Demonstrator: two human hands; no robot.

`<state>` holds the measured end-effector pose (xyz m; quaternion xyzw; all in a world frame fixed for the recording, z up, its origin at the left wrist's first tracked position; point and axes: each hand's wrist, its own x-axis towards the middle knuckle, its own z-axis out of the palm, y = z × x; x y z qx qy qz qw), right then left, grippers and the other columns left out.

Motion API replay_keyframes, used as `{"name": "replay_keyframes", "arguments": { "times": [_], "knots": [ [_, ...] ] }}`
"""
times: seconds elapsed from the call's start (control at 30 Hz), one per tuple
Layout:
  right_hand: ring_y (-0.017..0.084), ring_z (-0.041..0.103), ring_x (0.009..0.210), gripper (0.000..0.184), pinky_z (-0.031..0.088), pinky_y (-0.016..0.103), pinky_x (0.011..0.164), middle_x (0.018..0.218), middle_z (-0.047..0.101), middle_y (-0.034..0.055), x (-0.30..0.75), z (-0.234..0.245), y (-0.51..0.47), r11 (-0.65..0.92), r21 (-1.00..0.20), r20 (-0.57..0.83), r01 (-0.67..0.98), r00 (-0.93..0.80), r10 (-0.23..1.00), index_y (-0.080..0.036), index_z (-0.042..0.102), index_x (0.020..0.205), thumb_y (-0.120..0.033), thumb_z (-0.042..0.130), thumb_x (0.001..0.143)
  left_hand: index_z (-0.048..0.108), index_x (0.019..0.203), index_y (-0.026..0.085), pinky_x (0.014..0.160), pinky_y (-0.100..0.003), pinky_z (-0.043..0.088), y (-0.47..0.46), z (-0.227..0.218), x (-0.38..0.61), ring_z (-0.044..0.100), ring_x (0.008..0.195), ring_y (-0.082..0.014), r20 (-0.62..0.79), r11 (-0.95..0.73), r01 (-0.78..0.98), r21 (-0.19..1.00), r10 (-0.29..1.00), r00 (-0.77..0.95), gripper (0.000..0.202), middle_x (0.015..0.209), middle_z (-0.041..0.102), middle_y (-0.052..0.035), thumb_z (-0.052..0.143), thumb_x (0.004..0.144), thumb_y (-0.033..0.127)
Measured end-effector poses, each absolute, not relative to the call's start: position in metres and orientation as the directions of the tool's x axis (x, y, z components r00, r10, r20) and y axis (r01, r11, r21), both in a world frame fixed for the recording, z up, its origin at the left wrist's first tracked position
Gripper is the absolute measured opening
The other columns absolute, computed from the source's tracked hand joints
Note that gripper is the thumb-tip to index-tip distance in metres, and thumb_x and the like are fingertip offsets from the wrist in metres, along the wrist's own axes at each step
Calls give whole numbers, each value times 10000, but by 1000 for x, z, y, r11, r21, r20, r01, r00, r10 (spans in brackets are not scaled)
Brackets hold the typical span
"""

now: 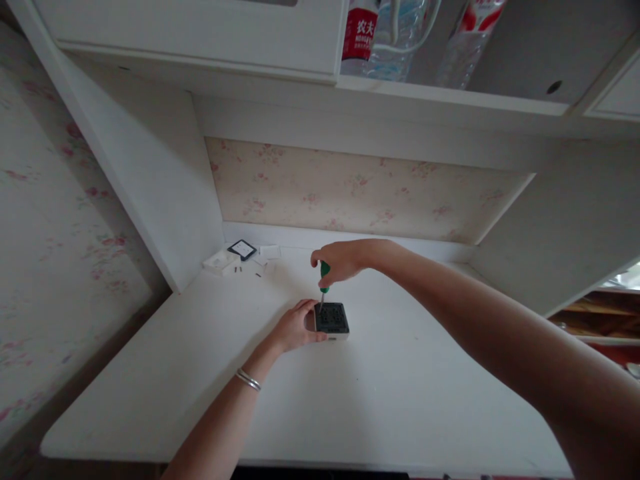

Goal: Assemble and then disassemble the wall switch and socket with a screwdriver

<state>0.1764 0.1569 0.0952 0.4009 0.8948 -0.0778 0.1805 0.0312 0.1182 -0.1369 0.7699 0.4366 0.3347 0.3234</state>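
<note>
My right hand [339, 261] grips the green handle of a screwdriver [325, 269] from above. The shaft points down, and its tip meets the left part of a black socket panel [332, 317]. This square panel sits on a white box [339, 337] on the desk, perhaps a wall-socket back box. My left hand [296, 327] holds the box from its left side, thumb at the near edge and fingers at the far left corner. Whether a screw is under the tip is too small to make out.
At the desk's back left lie a dark-edged square frame [242, 249], an open white box [220, 263], some paper [270, 252] and several small screws [238, 269]. The white desk [410, 400] has side panels left and right. Plastic bottles [361, 33] stand on the shelf above.
</note>
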Motion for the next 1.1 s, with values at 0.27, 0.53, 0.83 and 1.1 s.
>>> {"name": "replay_keyframes", "arguments": {
  "times": [0.27,0.53,0.83,1.1],
  "knots": [
    [209,637,607,563,431,301,580,729,695,98,175,95,153,617,90,-351,782,-554,754,-124,644,1045,-602,481,796,519,1207,217,956,-339,424,119,-138,32,545,1078,-247,247,-425,458,781,883,399,759,1220,540,-70,822,541,421],
    [238,645,685,454,441,329,615,755,684,124,176,95,150,606,153,-326,781,-539,777,-131,648,979,-519,447,853,515,1207,215,934,-343,435,120,-140,33,558,1058,-251,252,-421,468,777,890,381,777,1199,547,-72,829,523,408],
    [218,646,673,424,445,321,609,864,688,107,178,94,146,646,96,-340,757,-585,736,-171,591,1091,-485,535,812,515,1186,217,928,-369,436,118,-137,32,546,1065,-260,268,-438,461,771,881,389,730,1183,550,-71,820,546,390],
    [239,649,792,557,449,303,609,990,679,107,182,94,143,661,85,-345,746,-600,722,-214,500,1227,-469,620,746,495,1216,216,940,-380,432,117,-136,33,541,1074,-266,262,-436,461,773,881,393,769,1198,544,-81,820,543,398]
  ]
}}
